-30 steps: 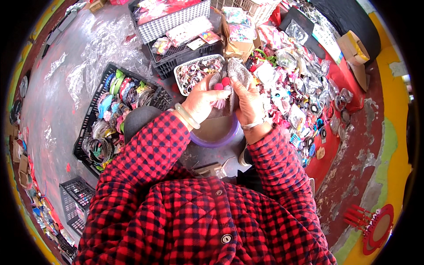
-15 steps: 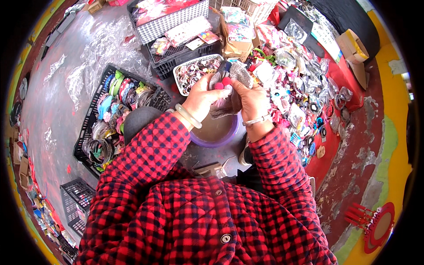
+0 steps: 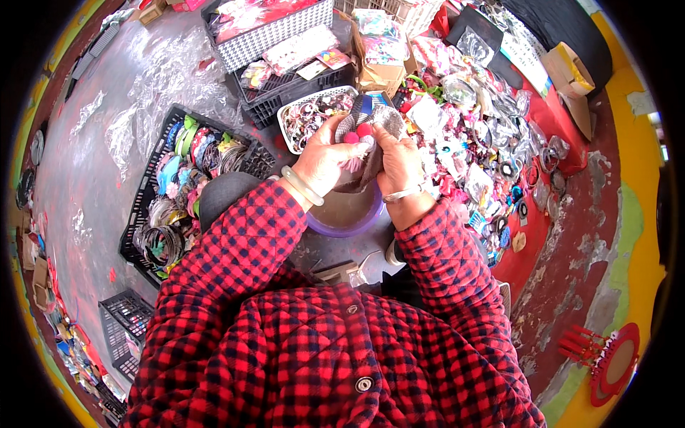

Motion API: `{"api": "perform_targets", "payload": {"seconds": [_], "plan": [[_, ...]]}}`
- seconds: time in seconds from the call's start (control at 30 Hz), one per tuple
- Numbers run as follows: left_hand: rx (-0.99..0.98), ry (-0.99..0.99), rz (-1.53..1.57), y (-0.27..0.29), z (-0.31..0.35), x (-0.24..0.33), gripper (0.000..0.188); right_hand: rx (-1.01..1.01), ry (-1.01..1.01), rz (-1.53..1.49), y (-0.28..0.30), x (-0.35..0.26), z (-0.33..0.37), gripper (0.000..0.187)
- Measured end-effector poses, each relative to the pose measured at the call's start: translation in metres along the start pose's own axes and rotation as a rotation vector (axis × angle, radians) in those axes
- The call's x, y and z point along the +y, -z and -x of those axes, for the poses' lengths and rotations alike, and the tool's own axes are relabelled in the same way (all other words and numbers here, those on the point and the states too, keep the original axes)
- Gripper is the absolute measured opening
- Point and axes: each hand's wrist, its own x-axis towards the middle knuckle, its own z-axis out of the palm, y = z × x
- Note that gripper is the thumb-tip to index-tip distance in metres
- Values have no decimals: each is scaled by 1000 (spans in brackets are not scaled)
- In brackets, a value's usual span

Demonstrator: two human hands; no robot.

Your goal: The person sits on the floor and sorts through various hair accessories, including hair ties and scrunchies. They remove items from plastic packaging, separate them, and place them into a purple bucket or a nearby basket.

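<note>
"Purple basin (image 3: 346, 232) taken as landmark; dull brown inside it, dark floor (image 3: 305, 255) about it; where is the piece in hand?"

"Above the basin's far side; a small pom-pom piece (image 3: 363, 130), two red-pink balls with a pink tassel; grey cloth (image 3: 389, 120) lies behind and beside it, one fold hanging over the basin."

"And the hands?"

"Left hand (image 3: 320, 164) at the basin's far left, pinching the pom-pom piece between thumb and fingers; right hand (image 3: 401, 165) at the basin's far right, gripping the grey cloth, thumb laid along it; fingertips behind are hidden, so I cannot tell how they sit; pale bangle (image 3: 302, 187) on the left wrist, thin bracelet (image 3: 404, 193) on the right."

"Surroundings, from the basin?"

"Just beyond it, to the left, a white basket (image 3: 285, 135) of hair ties; left of it, a black crate (image 3: 262, 161) packed with headbands; right of it, a broad heap of accessories (image 3: 485, 153), some in clear wrap; farther beyond, a cardboard box (image 3: 382, 77) topped with bagged goods."
</note>
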Motion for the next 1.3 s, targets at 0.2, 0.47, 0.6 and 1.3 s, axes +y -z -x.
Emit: {"api": "perform_targets", "payload": {"seconds": [0.2,0.47,0.6,1.3], "plan": [[-22,-37,13,6,-6,-5,44,-32,143,69,-2,1,-4,17],[-184,-128,154,28,-8,10,34,337,63,78,33,-39,-36,7],[44,-139,94,25,-9,11,23,70,122,-60,45,-51,-35,20],[26,-11,298,16,-9,7,19,-318,146,327,3,18,-2,32]]}}
